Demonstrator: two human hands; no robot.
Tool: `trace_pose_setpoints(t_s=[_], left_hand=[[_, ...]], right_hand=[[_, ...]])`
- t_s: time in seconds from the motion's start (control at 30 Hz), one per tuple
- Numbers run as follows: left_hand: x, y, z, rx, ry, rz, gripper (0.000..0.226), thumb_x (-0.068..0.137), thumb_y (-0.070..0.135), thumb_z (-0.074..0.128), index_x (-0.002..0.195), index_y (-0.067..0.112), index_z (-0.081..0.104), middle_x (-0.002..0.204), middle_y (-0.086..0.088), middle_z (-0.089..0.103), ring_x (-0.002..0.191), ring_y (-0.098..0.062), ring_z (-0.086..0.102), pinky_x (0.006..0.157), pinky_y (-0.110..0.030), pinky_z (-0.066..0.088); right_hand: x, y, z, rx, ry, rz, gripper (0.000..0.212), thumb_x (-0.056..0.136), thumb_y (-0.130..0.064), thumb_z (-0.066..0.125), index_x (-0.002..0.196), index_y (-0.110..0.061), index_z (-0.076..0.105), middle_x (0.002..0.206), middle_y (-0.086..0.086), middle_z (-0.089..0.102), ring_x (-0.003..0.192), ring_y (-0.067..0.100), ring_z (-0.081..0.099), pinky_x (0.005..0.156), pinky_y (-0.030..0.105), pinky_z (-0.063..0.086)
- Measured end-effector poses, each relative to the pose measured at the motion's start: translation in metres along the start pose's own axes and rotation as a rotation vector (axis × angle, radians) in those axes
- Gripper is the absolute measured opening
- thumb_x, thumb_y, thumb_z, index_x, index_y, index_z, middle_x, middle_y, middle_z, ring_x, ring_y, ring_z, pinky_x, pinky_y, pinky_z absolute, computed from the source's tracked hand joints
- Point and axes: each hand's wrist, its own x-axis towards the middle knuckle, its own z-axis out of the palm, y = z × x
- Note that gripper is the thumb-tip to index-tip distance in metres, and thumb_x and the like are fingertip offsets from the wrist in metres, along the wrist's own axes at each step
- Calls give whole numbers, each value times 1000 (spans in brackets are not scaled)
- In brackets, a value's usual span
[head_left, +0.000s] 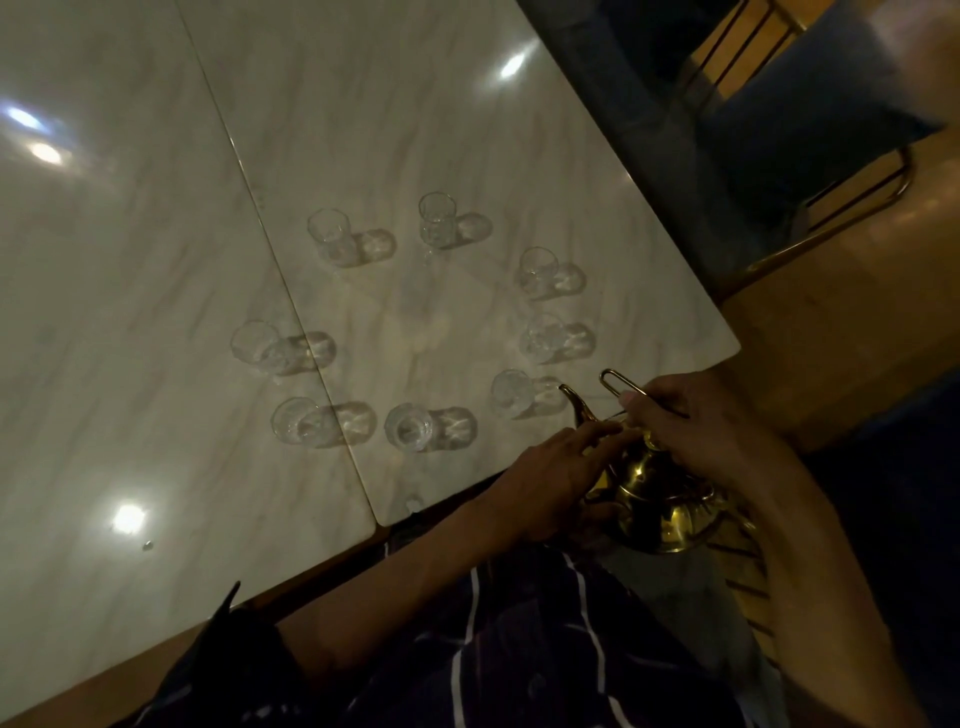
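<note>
Golden teapot (655, 486), right hand (698, 434) gripping its wire handle (614, 378), left hand (550, 486) touching its top with straight fingers

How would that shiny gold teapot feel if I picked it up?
The teapot looks like polished metal: likely stiff, rather slippery. Its thin wire handle might swing, so it could tip. The right hand grips the handle and the left hand touches the top, so perhaps it's heavy.

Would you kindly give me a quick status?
Right hand grips handle of gold teapot. Left hand touches its top. Spout toward nearest glass, nothing between.
</note>
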Motion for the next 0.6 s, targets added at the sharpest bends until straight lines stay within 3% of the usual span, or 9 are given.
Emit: trace_pose_setpoints(t_s=[0.6], left_hand=[[4,2,4,6,4,15,85,92,44,70,160,25,22,159,-6,33,128,-28,53,84,-47,59]], right_hand=[[-3,2,-4,20,8,-6,25,93,-35,59,79,-19,72,70,-5,69,68,6,63,59,21,41]])
